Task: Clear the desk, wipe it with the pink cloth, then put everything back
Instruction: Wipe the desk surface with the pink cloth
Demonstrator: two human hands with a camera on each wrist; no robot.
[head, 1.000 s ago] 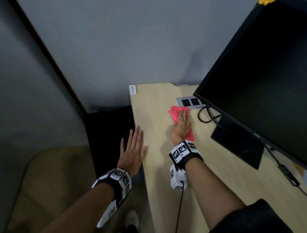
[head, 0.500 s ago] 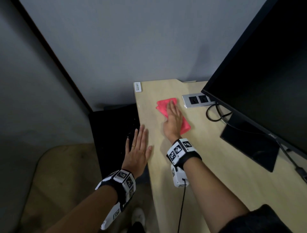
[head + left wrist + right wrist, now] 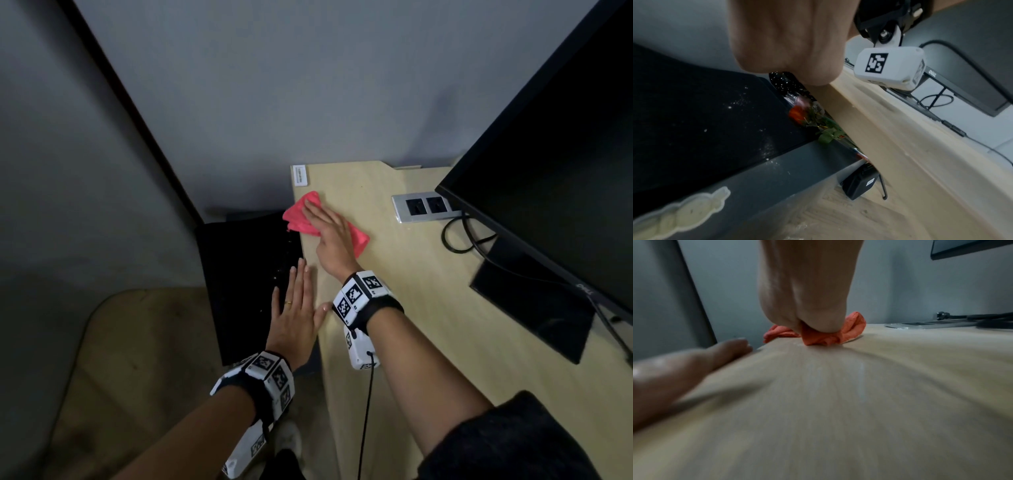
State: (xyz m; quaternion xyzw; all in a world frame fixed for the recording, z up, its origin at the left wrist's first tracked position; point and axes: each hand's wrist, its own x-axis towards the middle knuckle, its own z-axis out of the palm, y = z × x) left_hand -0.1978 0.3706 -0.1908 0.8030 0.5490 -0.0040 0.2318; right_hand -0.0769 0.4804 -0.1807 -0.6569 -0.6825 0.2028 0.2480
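The pink cloth lies at the far left edge of the light wooden desk, one corner hanging past the edge. My right hand presses flat on it with straight fingers. The right wrist view shows the heel of that hand on the bunched cloth. My left hand is spread flat, fingers straight, beside the desk's left edge, its thumb touching the edge. In the left wrist view that hand's palm sits against the desk edge.
A black monitor on its stand fills the right side, with cables and a recessed socket plate behind. A black cabinet stands left of the desk. Wrapped flowers lie between them.
My right hand has slid the pink cloth leftward from near the socket plate to the desk's left edge. The left hand has stayed beside the edge.
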